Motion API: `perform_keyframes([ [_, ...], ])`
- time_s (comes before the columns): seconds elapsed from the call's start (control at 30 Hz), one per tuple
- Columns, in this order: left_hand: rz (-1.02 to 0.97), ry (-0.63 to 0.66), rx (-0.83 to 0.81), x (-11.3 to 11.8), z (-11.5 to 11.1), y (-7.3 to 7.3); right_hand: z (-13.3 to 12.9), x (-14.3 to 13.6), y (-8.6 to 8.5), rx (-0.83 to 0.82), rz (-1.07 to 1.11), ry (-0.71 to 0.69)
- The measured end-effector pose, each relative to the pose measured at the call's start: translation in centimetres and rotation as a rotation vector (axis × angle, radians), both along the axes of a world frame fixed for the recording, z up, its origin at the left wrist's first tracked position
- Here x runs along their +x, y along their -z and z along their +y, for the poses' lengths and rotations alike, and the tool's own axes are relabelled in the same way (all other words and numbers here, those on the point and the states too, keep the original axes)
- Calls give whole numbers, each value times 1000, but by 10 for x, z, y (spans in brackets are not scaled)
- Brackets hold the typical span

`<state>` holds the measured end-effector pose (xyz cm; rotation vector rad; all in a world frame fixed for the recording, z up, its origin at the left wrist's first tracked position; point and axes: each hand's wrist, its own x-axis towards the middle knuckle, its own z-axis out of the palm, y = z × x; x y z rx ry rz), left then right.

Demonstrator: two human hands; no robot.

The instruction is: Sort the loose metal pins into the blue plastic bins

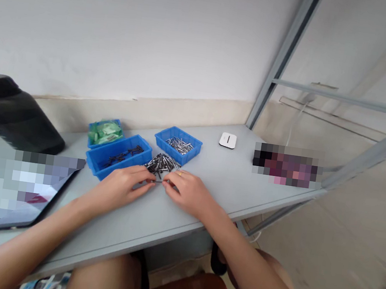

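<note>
My left hand (129, 181) is closed in a pinch on the left end of a thin dark metal pin (158, 181). At its other end, the fingers of my right hand (186, 189) are pinched together too, so the pin spans the small gap between both hands. Just beyond my fingertips lies a loose pile of dark and silver metal pins (163, 162) on the table. Left of the pile, a blue bin (95, 162) holds scattered dark pins (119, 157). Behind it to the right, another blue bin (191, 155) contains many silver pins (180, 145). The pins' exact kind is too small to make out.
A third blue bin (91, 135) with a green plastic bag (107, 131) stands at the back. A dark bottle (21, 113) and a blurred tablet-like panel (37, 194) are at left. A small white device (228, 140) and a metal frame (280, 61) are at right.
</note>
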<state>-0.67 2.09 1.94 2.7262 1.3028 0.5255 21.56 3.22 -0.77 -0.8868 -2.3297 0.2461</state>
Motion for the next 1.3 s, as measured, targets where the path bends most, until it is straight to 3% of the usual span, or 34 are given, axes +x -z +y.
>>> perform_keyframes([
  [0.5, -119, 112, 30, 5, -5, -5, 0, -2, 1, 51, -72, -60],
  [1.3, -150, 174, 59, 3, -5, -4, 0, -1, 1, 57, -62, -58],
])
